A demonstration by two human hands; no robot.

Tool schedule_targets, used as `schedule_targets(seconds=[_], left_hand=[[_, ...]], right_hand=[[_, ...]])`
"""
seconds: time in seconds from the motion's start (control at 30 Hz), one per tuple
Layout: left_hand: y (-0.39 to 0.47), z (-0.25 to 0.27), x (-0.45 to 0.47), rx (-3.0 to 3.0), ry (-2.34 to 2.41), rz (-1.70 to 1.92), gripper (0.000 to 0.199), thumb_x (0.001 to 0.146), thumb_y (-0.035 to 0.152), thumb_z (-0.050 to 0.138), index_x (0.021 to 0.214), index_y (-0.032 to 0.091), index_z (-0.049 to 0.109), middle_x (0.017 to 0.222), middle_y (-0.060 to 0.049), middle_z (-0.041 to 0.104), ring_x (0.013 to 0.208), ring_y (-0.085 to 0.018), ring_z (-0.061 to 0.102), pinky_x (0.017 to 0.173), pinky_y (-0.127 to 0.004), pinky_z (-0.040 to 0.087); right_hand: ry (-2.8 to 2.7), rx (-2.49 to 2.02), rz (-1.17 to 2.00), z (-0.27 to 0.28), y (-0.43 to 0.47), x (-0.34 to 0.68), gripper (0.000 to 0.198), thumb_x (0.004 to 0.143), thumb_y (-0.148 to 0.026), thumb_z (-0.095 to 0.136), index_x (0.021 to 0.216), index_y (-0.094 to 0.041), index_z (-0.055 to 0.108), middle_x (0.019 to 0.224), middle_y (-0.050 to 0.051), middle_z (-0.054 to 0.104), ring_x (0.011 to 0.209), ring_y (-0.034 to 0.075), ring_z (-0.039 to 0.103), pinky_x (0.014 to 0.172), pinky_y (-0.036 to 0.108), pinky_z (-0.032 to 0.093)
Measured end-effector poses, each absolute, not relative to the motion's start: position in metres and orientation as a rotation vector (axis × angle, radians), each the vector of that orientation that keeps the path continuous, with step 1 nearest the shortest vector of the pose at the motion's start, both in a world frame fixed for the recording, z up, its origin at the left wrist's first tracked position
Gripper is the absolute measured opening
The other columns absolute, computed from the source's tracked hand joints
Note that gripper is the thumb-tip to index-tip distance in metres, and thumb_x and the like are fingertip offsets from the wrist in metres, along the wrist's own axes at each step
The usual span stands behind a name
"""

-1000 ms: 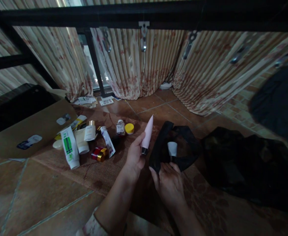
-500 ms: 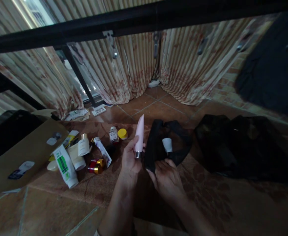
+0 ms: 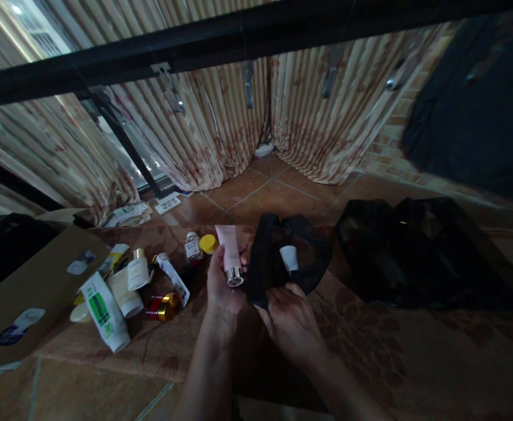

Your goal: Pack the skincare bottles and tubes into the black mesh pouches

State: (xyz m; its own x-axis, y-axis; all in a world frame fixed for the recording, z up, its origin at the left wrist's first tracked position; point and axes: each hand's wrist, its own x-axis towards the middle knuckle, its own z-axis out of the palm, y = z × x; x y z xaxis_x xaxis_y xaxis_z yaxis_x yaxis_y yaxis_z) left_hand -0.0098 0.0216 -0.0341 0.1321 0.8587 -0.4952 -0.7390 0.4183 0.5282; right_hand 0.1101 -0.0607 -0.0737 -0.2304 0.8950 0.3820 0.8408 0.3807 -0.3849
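Observation:
My left hand is closed round a pink squeeze tube whose shiny silver cap points down toward me. Close by on the right, my right hand grips the near edge of a black mesh pouch. The pouch gapes open, and a white-ended tube shows inside it. Left of my hands lie a yellow-lidded jar, a small clear bottle, a slim white tube and a red jar with a gold lid.
More toiletries lie farther left, including a white-and-green tube and a white bottle, beside a cardboard box. A black plastic bag sits at the right. A dark rail crosses above, before striped curtains.
The pink tube has turned in my left hand, so its broad printed side and cap now face me. My right hand stays on the pouch. The view has shifted slightly.

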Motion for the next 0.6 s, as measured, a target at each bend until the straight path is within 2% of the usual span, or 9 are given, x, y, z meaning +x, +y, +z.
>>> schedule_targets(seconds=[0.27, 0.6], left_hand=[[0.0247, -0.046, -0.0145, 0.149, 0.707, 1.096, 0.037, 0.094, 0.035, 0.039, 0.078, 0.009, 0.061, 0.051, 0.001, 0.052, 0.037, -0.008, 0.048, 0.033, -0.016, 0.038], [0.0232, -0.0392, -0.0138, 0.089, 0.753, 1.106, 0.035, 0.092, 0.043, 0.052, 0.073, 0.014, 0.054, 0.051, 0.004, 0.048, 0.036, -0.004, 0.044, 0.033, -0.012, 0.034]], right_hand=[[-2.105, -1.48, 0.127, -0.0755, -0.0596, 0.1095, 0.02, 0.095, -0.021, 0.048, 0.08, -0.018, 0.062, 0.071, 0.001, 0.062, 0.068, 0.017, 0.056, 0.077, 0.033, 0.033], [-2.13, -1.49, 0.118, -0.0781, -0.0599, 0.1086, 0.024, 0.097, -0.024, 0.045, 0.083, -0.018, 0.063, 0.073, 0.002, 0.064, 0.07, 0.018, 0.057, 0.08, 0.033, 0.032]])
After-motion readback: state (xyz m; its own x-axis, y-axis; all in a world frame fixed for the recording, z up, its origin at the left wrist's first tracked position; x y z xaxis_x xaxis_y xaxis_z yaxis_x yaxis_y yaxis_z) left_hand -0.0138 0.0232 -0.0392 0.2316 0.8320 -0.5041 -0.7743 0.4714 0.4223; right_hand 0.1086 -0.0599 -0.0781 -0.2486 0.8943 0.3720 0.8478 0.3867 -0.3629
